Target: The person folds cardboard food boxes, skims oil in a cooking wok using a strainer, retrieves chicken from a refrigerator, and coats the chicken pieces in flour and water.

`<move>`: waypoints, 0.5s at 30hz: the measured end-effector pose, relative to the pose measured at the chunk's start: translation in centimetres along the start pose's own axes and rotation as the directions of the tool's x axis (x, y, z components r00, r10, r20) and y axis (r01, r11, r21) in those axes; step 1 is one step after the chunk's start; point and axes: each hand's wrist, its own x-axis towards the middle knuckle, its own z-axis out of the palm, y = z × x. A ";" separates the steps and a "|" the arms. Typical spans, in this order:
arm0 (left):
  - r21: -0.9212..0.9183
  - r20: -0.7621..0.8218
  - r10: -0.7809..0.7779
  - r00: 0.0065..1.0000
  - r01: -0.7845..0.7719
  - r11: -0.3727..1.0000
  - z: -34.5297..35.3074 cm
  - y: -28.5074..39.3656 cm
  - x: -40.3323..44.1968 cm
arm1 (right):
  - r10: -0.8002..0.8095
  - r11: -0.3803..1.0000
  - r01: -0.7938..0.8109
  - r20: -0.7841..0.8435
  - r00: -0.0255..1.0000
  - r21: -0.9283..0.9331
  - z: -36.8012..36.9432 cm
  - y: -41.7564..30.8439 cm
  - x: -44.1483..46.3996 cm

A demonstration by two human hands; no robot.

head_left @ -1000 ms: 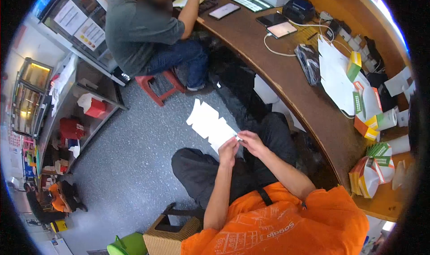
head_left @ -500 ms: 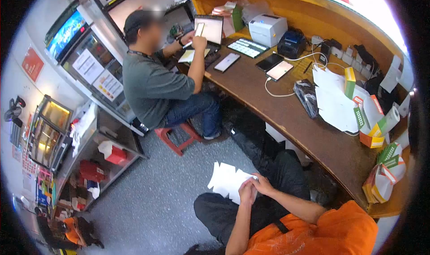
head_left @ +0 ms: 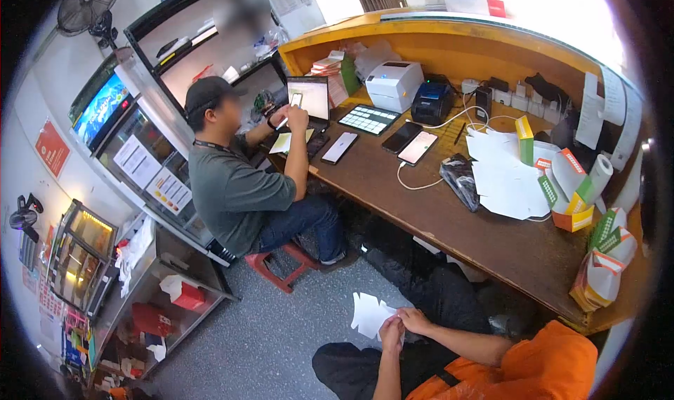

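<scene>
A white die-cut cardboard box blank (head_left: 366, 314) with notched edges is held low above my lap, its plain side facing up. My left hand (head_left: 391, 335) is closed on its near edge. My right hand (head_left: 415, 321) pinches the same edge, fingertips touching those of the left. Part of the blank is hidden behind my fingers. On the counter (head_left: 449, 224) to the right lie more white blanks (head_left: 509, 179), and folded green-and-orange boxes (head_left: 604, 270) stand nested near its end.
A co-worker (head_left: 242, 189) sits on a red stool (head_left: 281, 266), holding a phone (head_left: 295, 101). Phones (head_left: 419, 148), a tablet (head_left: 368, 119), a white label printer (head_left: 394, 85) and a black plastic bag (head_left: 460, 181) are on the counter. A metal shelf (head_left: 189, 259) stands at left.
My view has tilted up, with things on the counter appearing further left. The blank appears more foreshortened, and my hands have drawn closer together along its edge.
</scene>
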 end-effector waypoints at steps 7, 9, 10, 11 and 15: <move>-0.023 0.000 -0.020 1.000 0.020 1.000 0.0 0.6 0.0 | -0.107 0.964 0.092 -0.045 0.993 -0.251 1.4 3.0 0.9; -0.032 0.011 -0.062 0.998 0.062 0.998 -1.0 -0.4 0.6 | 0.120 0.991 -0.114 0.094 0.988 -0.067 -0.4 0.6 0.0; -0.032 0.000 -0.045 0.999 0.045 0.998 -0.9 -0.3 0.8 | 0.129 0.990 -0.123 0.095 0.987 -0.068 -0.6 0.6 0.0; -0.032 -0.014 -0.029 0.999 0.028 0.999 -0.9 -0.3 0.8 | 0.115 0.991 -0.111 0.043 0.992 -0.071 -0.5 0.6 0.0; 0.033 -0.048 -0.034 0.998 0.035 0.999 0.3 0.8 -0.6 | 0.202 0.974 -0.198 0.018 0.979 -0.111 -0.6 1.0 0.3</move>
